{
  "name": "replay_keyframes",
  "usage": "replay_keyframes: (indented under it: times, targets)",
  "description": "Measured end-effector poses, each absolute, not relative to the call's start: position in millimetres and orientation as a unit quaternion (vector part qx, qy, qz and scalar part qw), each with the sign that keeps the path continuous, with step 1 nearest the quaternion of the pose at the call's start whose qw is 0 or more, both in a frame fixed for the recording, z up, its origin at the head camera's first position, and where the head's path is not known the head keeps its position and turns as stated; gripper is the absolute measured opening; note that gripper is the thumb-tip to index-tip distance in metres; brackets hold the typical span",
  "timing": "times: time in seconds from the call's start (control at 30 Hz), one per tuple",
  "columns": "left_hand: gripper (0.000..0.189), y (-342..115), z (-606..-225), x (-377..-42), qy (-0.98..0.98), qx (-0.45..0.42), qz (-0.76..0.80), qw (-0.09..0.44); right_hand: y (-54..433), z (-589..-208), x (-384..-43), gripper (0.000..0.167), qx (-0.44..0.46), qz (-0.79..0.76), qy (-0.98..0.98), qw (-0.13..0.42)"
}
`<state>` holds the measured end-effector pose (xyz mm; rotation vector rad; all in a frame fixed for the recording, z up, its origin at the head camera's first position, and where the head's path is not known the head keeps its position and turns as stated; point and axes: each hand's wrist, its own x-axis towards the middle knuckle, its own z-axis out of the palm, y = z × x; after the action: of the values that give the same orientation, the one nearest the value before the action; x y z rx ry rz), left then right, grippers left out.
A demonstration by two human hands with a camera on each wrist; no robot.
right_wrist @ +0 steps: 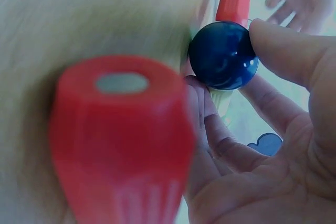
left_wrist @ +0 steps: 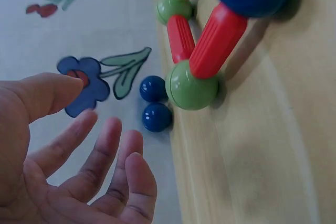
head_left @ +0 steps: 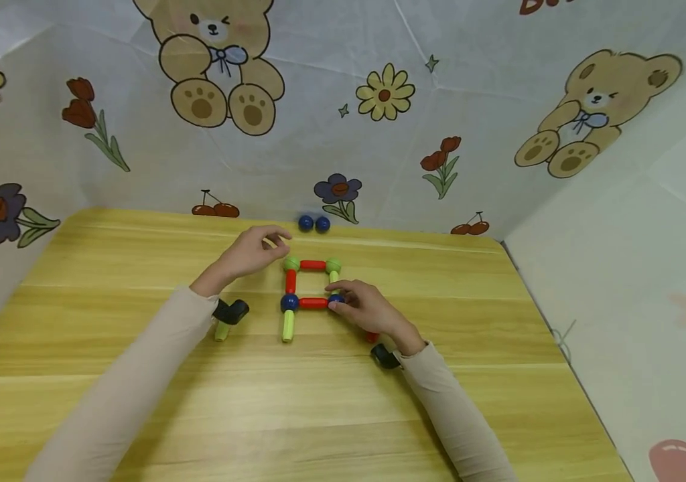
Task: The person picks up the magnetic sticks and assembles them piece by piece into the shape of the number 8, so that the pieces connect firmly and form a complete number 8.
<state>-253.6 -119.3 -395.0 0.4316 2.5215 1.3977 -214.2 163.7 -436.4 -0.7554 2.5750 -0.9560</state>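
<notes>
A square of magnetic rods and balls lies on the table. Its far corners are a left green ball [head_left: 291, 264] and a right green ball [head_left: 333, 266]; a blue ball [head_left: 289, 302] forms the near left corner. Red rods [head_left: 313, 265] make three sides, a light green rod [head_left: 334, 276] the right one. Another light green rod [head_left: 288, 327] extends toward me from the near left corner. My right hand [head_left: 367, 306] pinches the near right blue ball [right_wrist: 223, 56] between thumb and fingers. Holding nothing, my left hand [head_left: 252, 251] hovers left of the left green ball, fingers loosely bent.
Two loose blue balls [head_left: 314, 223] sit at the table's back edge by the patterned cloth [head_left: 295, 154]. A loose light green rod [head_left: 222, 331] lies under my left wrist, and a loose red rod [right_wrist: 123, 145] lies by my right wrist. Both wrists carry black cameras.
</notes>
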Motion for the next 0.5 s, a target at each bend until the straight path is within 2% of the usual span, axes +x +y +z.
replay_keyframes:
  times: [0.23,0.5]
  targets:
    - [0.045,-106,-403,-298,0.841,0.101,0.506,0.163,167,-438,-213,0.035,-0.270,-0.335,0.891,0.142]
    - [0.046,-95,-423,-327,0.842,0.101,0.507,0.152,165,-436,-213,0.035,-0.288,-0.331,0.889,0.131]
